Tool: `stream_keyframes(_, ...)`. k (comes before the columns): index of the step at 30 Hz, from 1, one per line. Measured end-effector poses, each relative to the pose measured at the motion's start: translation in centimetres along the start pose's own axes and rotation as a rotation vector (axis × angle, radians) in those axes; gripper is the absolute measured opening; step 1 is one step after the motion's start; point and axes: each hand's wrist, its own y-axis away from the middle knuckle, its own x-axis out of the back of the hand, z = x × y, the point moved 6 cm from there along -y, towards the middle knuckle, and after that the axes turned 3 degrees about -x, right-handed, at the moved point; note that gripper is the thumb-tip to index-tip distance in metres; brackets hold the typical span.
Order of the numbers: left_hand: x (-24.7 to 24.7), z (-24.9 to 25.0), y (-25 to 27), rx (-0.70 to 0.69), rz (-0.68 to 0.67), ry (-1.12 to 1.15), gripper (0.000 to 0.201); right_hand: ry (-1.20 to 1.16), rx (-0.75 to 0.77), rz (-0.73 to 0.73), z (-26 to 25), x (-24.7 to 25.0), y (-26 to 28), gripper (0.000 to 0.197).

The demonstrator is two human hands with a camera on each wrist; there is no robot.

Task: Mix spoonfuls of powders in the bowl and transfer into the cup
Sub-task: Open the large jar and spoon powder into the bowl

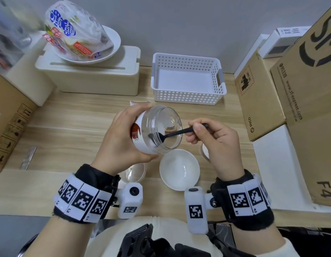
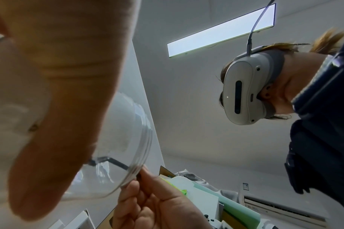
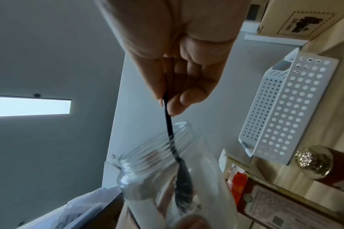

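Early stage, judging by scene: left hand (image 1: 122, 134) grips tilted clear plastic powder jar (image 1: 157, 129); right hand (image 1: 214, 140) pinches black plastic spoon (image 1: 172, 133) inside jar. White ceramic bowl (image 1: 179, 168) at jar's 6 o'clock looks empty; mixing, cup transfer remain.

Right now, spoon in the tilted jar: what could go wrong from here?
1. The left hand holds the jar tipped on its side, mouth toward the right hand; white powder could spill onto the table, since the bowl sits nearer the body, not under the mouth.
2. The right hand only pinches the black spoon by its handle end, so a loaded scoop may wobble.
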Motion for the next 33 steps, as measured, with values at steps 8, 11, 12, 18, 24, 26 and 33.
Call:
stream_keyframes(8, 0.1, -0.4, 0.3, 0.006, 0.014, 0.066, 0.099, 0.004, 0.018, 0.095, -0.1, 1.4, 0.2, 0.013)
stream_keyframes(11, 0.2, -0.3, 0.3, 0.006, 0.014, 0.061, 0.1, -0.035, -0.013, 0.116, 0.6, 1.8, 0.1, 0.013)
stream_keyframes(12, 0.2, -0.3, 0.3, 0.006, 0.014, 0.06, 0.1, -0.07, -0.028, 0.12, 1.0, 2.0, 0.1, 0.011)
stream_keyframes(18, 0.8, -0.8, 0.8, 0.088, 0.038, 0.031, 0.094, -0.233, -0.045, 0.169, 2.1, 4.0, 0.2, 0.019)
stream_keyframes(24, 1.2, -3.2, 2.0, 0.177, 0.065, 0.064, 0.094, -0.143, -0.084, 0.245, 5.6, 7.2, 2.2, 0.015)
stream_keyframes(26, 1.3, -3.9, 2.4, 0.203, 0.072, 0.096, 0.096, -0.026, -0.137, 0.24, 7.4, 7.4, 2.9, 0.013)
stream_keyframes(33, 0.3, -4.1, 3.2, 0.199, 0.052, 0.155, 0.094, 0.357, -0.196, -0.019, 10.3, 6.1, 4.5, 0.031)
